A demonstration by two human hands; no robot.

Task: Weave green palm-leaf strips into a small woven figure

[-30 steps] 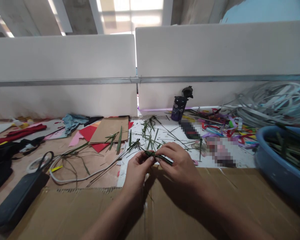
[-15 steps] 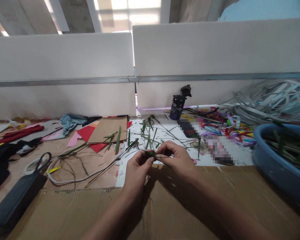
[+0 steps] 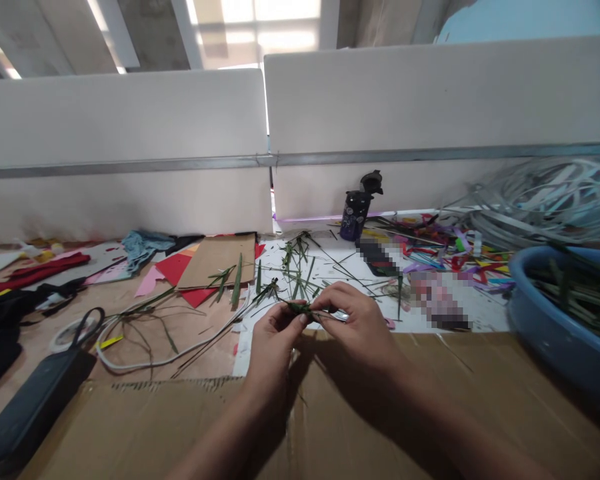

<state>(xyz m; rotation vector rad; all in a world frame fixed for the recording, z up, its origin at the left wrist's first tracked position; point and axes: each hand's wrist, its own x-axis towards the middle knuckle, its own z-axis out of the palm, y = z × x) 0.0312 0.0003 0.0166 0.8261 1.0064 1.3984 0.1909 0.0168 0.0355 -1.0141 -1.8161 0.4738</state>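
Note:
Between the fingertips of both hands is a small bundle of green grass blades (image 3: 300, 308), partly covered by the fingers. My left hand (image 3: 275, 333) pinches it from the left, thumb against forefinger. From the right, my right hand (image 3: 353, 320) pinches the blades' other end, its fingers curled. Both hands are above the far edge of a brown cardboard sheet (image 3: 180, 420). Loose grass pieces (image 3: 300, 267) lie scattered on the white surface just beyond.
A blue basin (image 3: 525, 300) of long green blades stands at right. Behind are a dark bottle (image 3: 355, 213) with its lid up, coloured strips (image 3: 460, 260) and coiled clear bands (image 3: 510, 200). At left lie a black case (image 3: 35, 407), a white cable (image 3: 180, 353) and brown card (image 3: 220, 260).
My right hand's fingers have shifted slightly at the grass, opening a small gap beneath the forefinger. The left hand keeps its pinch almost unmoved.

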